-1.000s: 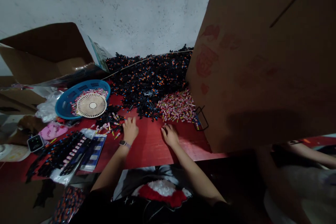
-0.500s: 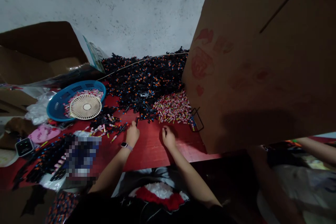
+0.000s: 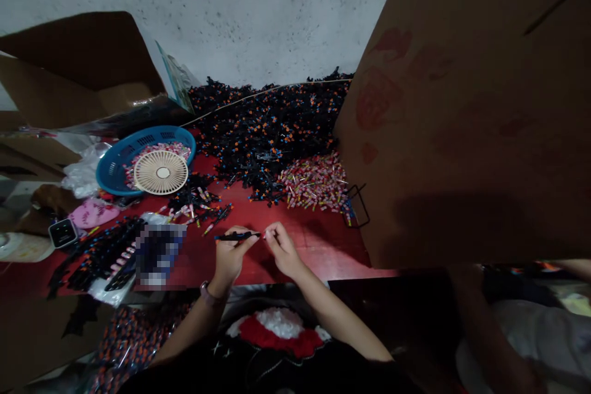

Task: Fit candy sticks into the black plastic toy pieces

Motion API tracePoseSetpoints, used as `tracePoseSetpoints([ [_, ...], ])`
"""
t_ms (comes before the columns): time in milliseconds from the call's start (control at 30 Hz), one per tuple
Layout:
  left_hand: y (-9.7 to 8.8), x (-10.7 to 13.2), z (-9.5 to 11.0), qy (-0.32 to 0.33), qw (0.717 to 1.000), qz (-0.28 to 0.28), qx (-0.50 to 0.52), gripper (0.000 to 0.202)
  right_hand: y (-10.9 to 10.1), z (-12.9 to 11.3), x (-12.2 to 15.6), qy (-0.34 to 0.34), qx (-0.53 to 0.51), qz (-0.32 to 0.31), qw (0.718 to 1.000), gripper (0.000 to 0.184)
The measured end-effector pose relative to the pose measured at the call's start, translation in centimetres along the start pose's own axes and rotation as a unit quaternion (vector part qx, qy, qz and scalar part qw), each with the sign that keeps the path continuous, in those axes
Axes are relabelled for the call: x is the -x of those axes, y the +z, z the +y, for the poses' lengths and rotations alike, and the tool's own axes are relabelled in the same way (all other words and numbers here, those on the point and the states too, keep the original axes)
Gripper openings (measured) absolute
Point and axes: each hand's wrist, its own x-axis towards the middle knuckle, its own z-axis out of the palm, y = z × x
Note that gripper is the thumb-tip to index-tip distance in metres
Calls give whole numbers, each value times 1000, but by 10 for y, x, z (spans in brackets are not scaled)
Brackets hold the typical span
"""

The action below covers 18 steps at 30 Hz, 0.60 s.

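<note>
Left hand (image 3: 229,257) holding black stick (image 3: 236,236), right hand (image 3: 281,250) at tip; cardboard sheet (image 3: 452,111) beside

Your left hand (image 3: 229,260) curled shut, palm turned inward, while your right hand (image 3: 282,250), just beside it, pinched its thumb and fingertips (image 3: 269,233) together.

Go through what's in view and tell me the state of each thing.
Left hand, gripping a black pen-like stick.
Right hand, fingers pinched at the stick's tip, contact unclear.
Blue plastic basket, holding loose pink-and-white pieces.
Round cream fan, lying on the basket.
Black-and-orange pile, heaped against the wall.
Pink-and-white pile, loose on the red table.
Cardboard sheet, standing upright.
</note>
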Motion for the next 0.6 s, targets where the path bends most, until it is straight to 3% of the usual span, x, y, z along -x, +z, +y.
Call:
tracePoseSetpoints([
  [200,0,3,38,67,996,-42,-34,26,1,-27,3,-14,-29,2,999,57],
  [600,2,8,65,141,986,-69,-58,18,-2,-35,17,-54,29,13,998,42],
])
